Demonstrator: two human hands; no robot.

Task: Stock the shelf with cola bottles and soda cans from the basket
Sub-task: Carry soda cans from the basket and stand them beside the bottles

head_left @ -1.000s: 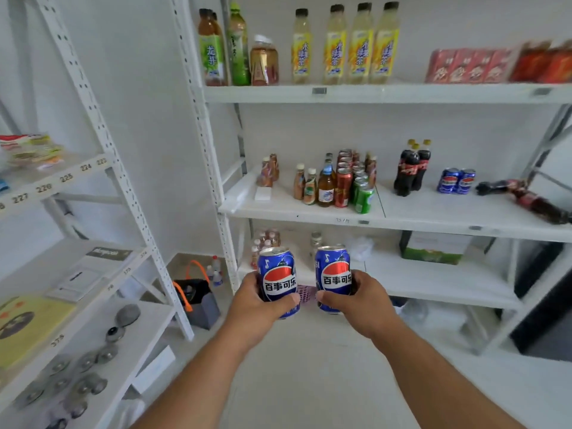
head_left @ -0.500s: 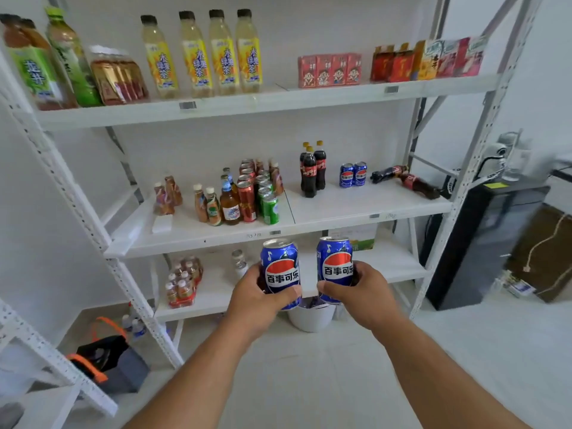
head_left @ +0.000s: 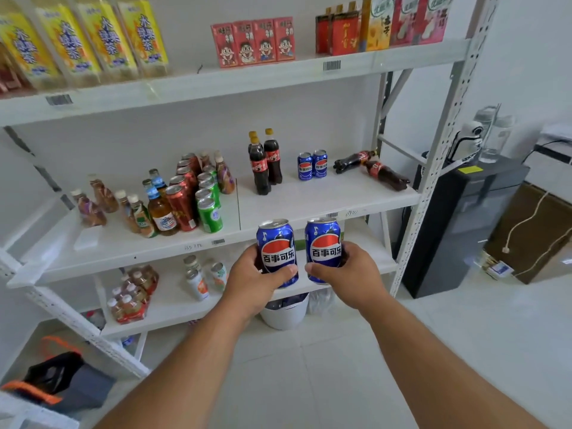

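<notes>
The left hand point(head_left: 253, 281) grips one blue soda can point(head_left: 276, 250) upright; the right hand point(head_left: 346, 274) grips a second blue can point(head_left: 323, 247) just beside it. Both cans are held in front of the middle shelf point(head_left: 309, 202), where two matching cans point(head_left: 312, 165) stand between upright cola bottles point(head_left: 264, 162) and two lying ones point(head_left: 371, 168)

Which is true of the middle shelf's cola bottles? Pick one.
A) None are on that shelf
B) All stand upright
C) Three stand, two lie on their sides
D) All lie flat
C: three cola bottles stand upright left of the two blue cans on the middle shelf, and two more bottles lie on their sides at its right end.
</notes>
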